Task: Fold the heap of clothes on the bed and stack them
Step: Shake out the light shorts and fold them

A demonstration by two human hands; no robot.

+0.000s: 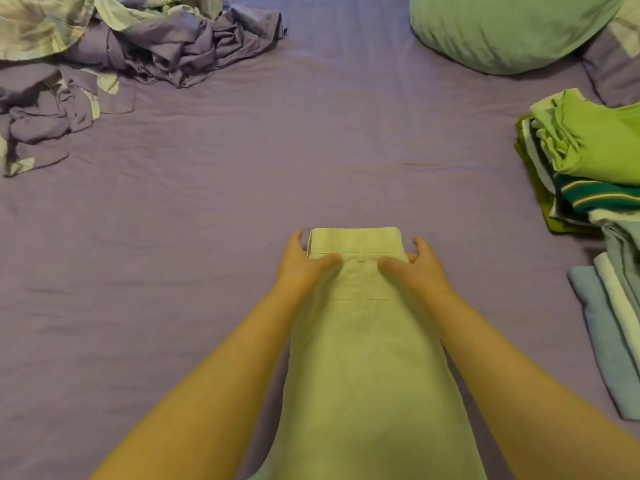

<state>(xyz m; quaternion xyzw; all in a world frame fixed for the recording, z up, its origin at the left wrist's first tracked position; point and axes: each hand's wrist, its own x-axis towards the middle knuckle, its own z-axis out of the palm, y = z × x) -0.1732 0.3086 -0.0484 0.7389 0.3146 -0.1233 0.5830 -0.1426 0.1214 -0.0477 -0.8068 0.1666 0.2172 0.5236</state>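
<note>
A pair of pale trousers [360,341] lies lengthwise on the purple bed sheet [242,188], folded narrow, with the waistband at the far end. My left hand [301,261] grips the waistband's left edge, thumb on top of the cloth and fingers along the side. My right hand [419,265] grips the right edge the same way. The heap of unfolded clothes [114,64], purple and pale patterned, sits at the far left. Folded clothes [588,161], green, striped and pale blue, are stacked at the right edge.
A green pillow [502,29] lies at the far right, with a second pillow [616,64] partly behind it. More folded pale blue pieces [609,323] lie at the near right. Bare sheet stretches between the heap and the stack.
</note>
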